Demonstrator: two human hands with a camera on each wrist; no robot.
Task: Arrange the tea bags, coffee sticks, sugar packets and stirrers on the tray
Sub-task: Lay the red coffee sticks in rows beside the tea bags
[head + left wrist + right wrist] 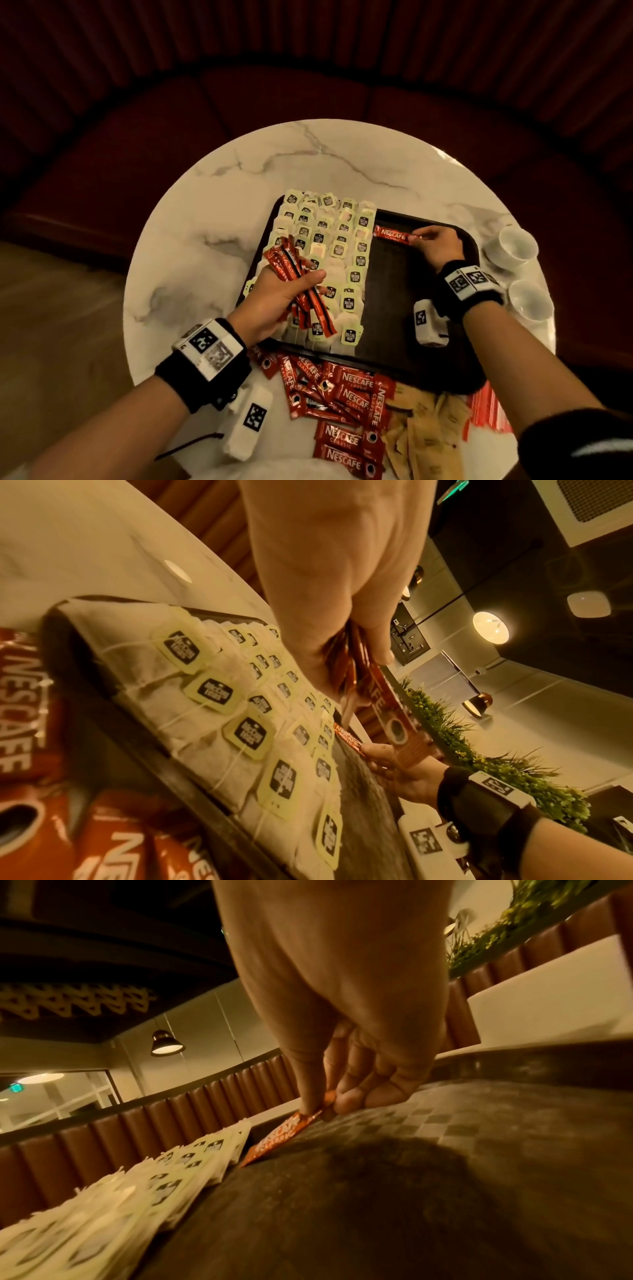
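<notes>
Head view: my right hand (436, 245) is pinching one coffee stick (394, 235) near the tray's (428, 363) far edge, beside the tea bags (329, 260) filling its left half. My left hand (284, 301) is gripping a bundle of coffee sticks (294, 274); loose coffee sticks (346, 394), sugar packets (424, 431) and stirrers (486, 411) are lying along the tabletop's (212, 212) near edge.

Left wrist view: my fingers (380, 631) are clamping the bundle above the tea bags.

Right wrist view: thumb and fingertips (346, 1102) are holding the stick's end, its other end touching the tray floor.

Both forearms bare. Each wrist: black band (202, 380) carrying white blocks printed with black square fiducial markers. Thin black cable (185, 445) trails from left unit. Right band (469, 291) same type.
</notes>
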